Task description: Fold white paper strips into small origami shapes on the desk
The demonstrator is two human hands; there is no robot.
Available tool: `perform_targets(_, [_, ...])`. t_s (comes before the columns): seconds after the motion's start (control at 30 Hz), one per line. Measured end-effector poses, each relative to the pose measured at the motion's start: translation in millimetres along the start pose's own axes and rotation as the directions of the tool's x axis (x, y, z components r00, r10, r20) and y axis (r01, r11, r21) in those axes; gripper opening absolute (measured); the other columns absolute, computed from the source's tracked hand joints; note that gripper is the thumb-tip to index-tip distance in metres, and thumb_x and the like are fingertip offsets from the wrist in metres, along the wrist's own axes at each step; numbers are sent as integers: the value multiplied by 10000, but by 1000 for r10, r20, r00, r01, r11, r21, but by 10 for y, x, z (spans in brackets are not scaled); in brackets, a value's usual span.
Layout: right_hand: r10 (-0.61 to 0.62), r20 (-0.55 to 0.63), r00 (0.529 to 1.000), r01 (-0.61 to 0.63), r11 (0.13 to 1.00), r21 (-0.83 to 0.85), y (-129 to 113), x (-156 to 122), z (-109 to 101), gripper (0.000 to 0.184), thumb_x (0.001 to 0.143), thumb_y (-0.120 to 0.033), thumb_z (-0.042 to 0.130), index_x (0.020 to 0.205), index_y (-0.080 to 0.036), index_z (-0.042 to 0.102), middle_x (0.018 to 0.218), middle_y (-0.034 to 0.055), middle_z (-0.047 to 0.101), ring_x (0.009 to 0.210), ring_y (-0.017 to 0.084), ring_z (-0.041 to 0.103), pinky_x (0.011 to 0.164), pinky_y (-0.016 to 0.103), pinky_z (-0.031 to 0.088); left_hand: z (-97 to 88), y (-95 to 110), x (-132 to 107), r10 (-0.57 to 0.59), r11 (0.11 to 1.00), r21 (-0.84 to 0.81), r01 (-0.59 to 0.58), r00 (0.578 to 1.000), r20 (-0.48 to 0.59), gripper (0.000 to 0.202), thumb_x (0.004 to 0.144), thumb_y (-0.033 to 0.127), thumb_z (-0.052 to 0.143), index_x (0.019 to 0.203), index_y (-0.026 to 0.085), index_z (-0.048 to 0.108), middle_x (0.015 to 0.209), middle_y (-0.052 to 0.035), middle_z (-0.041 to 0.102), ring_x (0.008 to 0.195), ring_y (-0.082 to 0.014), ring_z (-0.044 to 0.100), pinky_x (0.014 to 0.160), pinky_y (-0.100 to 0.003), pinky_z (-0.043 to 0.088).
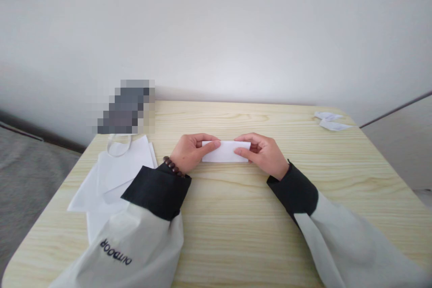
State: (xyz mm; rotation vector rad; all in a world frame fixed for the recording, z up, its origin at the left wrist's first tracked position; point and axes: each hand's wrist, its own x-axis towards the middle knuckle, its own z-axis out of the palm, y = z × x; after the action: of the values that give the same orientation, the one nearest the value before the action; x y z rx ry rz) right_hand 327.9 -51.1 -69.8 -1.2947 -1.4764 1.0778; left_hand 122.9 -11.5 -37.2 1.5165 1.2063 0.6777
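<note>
A narrow white strip of folded paper point(227, 152) is held level over the middle of the table, its long side running left to right. My left hand point(191, 150) pinches its left end, thumb on the near face and fingers behind along the top edge. At the right end my right hand point(265, 153) grips the same paper, thumb in front and the other fingers partly hidden behind it. Between the two thumbs the paper's plain face shows.
White sheets of paper point(118, 171) lie overlapping at the left, partly under my left sleeve, with a white ring-shaped band point(108, 146) on them. A blurred dark object point(124, 110) stands behind. Two folded white paper pieces point(334, 124) rest at the table's point(236, 234) far right, near the wall point(236, 31).
</note>
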Motion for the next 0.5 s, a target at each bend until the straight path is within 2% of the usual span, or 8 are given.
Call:
perform_targets(0.2, [-17,2,1000,17,1000,-19,25,5,-10,315,705,-388,695,941,-185,655,650,-6,604,465,80,455,414,216,425,-4,-10,1,-7,1000,2,7,1000,29,305,692,404,674,834,135,700,496,41,568,397,-43,382,390,-161,293])
perform_targets(0.5, [17,5,1000,-17,1000,26,-2,14,-3,317,706,-365,691,966,-191,640,723,0,623,480,72,455,394,193,441,-10,-25,7,-25,1000,-17,25,999,40,313,691,364,683,901,133,702,523,28,626,439,-64,474,432,-162,361])
